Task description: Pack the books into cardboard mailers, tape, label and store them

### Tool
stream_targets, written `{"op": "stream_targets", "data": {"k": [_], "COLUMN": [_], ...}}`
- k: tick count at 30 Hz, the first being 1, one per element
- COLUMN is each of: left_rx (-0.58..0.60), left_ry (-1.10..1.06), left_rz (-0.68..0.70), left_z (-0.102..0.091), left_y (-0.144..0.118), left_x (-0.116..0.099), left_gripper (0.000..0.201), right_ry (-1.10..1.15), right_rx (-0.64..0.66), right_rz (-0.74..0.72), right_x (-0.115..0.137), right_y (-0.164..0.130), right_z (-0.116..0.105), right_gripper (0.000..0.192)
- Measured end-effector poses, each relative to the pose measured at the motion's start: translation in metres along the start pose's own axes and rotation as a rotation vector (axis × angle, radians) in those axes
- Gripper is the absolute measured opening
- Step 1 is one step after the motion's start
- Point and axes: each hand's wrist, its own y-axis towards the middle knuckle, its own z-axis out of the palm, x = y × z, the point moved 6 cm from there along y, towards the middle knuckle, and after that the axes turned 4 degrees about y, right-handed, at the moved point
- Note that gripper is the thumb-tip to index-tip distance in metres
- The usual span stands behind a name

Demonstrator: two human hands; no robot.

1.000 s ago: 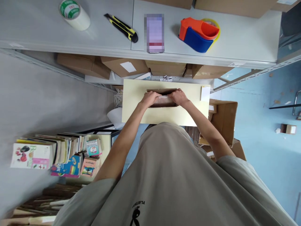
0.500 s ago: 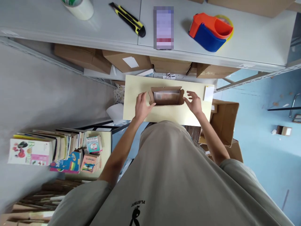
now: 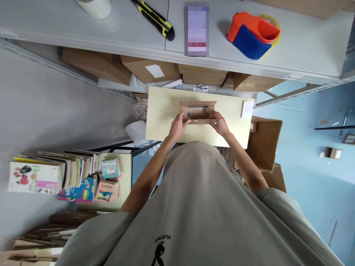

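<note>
1. The box (image 3: 198, 112), small and of brown cardboard, sits on the pale board (image 3: 161, 122), near its far edge and about midway along; its top is partly open, and something wrapped in clear film shows inside
2. The left hand (image 3: 177, 127) is at the box's left end, fingers curled against the flap there, thumb up on the near edge
3. The right hand (image 3: 219, 123) mirrors it at the right end, fingers bent onto the near corner; both hands are pressed to the card rather than spread, pinching the flaps between thumb and fingers
4. The box looks light and thin-walled: stiff along the folds, easily crushed at the middle of a panel. It is probably best held at the two ends or the corners, where the card is doubled
5. The board lies over open cartons (image 3: 263, 140), just before a grey shelf (image 3: 299, 48)
6. On the shelf, well apart from the hands: a knife (image 3: 155, 19), a tape gun (image 3: 252, 35) and a tape roll (image 3: 95, 5) at the frame's top edge
7. Books (image 3: 66, 177) stand in a row to the left, lower down
</note>
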Motion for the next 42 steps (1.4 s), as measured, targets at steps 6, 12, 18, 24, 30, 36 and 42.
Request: {"op": "stream_targets", "data": {"k": [6, 12, 18, 24, 30, 36, 42], "left_rx": [-0.091, -0.100, -0.171, -0.244, -0.220, -0.184, -0.113], "left_ry": [0.028, 0.111, 0.051, -0.010, -0.022, -0.057, -0.032], "left_rz": [-0.075, -0.017, -0.022, -0.003, 0.051, 0.041, 0.039], "left_z": [-0.006, -0.014, 0.003, 0.009, 0.002, -0.002, -0.010], "left_y": [0.028, 0.044, 0.028, 0.027, 0.025, 0.031, 0.039], "left_x": [0.009, 0.008, 0.023, 0.033, 0.039, 0.044, 0.041], "left_gripper": [0.106, 0.059, 0.025, 0.021, 0.024, 0.026, 0.024], "right_ry": [0.056, -0.190, -0.249, -0.103, 0.012, 0.069, 0.064], "right_rx": [0.001, -0.064, 0.050, -0.120, -0.221, -0.228, -0.177], "right_rz": [0.114, 0.135, 0.070, 0.119, 0.152, 0.195, 0.193], "right_x": [-0.007, -0.002, 0.001, 0.003, 0.001, -0.010, -0.009], "right_y": [0.026, 0.039, 0.017, 0.003, -0.013, -0.008, 0.001], "right_z": [-0.012, -0.034, -0.019, -0.011, -0.006, -0.006, -0.008], "right_gripper": [0.115, 0.067, 0.045, 0.037, 0.032, 0.024, 0.035]}}
